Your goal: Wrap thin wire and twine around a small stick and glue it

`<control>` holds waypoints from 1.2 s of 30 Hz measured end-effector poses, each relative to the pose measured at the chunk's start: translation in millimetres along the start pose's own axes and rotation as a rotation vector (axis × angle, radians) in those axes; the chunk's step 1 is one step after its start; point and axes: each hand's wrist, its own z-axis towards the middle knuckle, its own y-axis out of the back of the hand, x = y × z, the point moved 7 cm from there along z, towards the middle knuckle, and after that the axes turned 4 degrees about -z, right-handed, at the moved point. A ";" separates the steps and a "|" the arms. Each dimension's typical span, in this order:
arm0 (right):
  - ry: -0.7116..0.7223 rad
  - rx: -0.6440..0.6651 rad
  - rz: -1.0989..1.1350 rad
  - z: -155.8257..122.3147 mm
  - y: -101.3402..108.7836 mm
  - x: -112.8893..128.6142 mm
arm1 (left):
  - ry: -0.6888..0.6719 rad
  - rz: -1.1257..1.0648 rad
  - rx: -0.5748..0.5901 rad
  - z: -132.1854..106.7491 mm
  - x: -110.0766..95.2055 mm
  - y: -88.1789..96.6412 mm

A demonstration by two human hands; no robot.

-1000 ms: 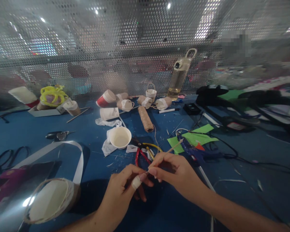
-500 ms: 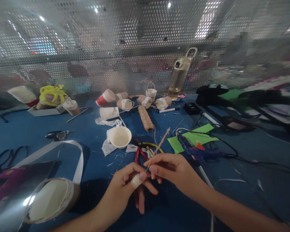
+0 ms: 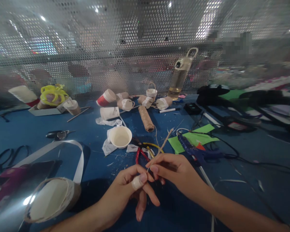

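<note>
Left grip (image 3: 128, 184) and right grip (image 3: 176, 169) are narrow, both pinching a twine strand (image 3: 166, 140) well short of the far edge of the desk (image 3: 178, 206).

A flat blue tabletop (image 3: 33, 130) carries a tipped red-and-white paper cup (image 3: 106, 98) left of centre, flat bright-green sheets (image 3: 175, 145) right.

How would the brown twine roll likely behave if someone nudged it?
The twine roll would probably roll sideways, since it is a cylinder lying on its side. It seems unlikely to break, being tightly wound cord. The loose strand at its near end curves, so it would likely trail limply.
</note>
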 end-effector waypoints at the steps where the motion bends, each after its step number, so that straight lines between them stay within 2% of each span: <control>1: 0.010 -0.013 -0.012 -0.2 0.7 1.2 | -0.005 0.002 0.005 0.2 -0.3 -0.1; 7: 0.055 -0.028 -0.065 -1.6 1.2 6.2 | -0.020 0.079 0.005 -1.3 -1.0 -1.6; 14: 0.126 -0.097 -0.309 -4.7 4.6 10.4 | -0.082 0.536 -0.207 -9.5 -11.8 4.1; 18: 0.147 -0.133 -0.384 -6.9 5.6 12.0 | -0.124 0.676 -0.242 -11.2 -16.2 3.8; 22: 0.148 -0.131 -0.353 -7.2 5.4 11.4 | -0.156 0.768 -0.252 -11.3 -19.3 4.6; 25: 0.118 -0.095 -0.255 -5.8 3.8 8.0 | -0.166 0.737 -0.235 -10.4 -19.7 4.7; 32: 0.036 0.009 -0.017 -3.8 -2.2 1.1 | -0.111 0.466 -0.148 -7.5 -13.7 -0.4; 36: 0.020 0.015 -0.005 -3.3 -2.2 2.2 | -0.107 0.394 -0.132 -7.3 -12.7 -1.4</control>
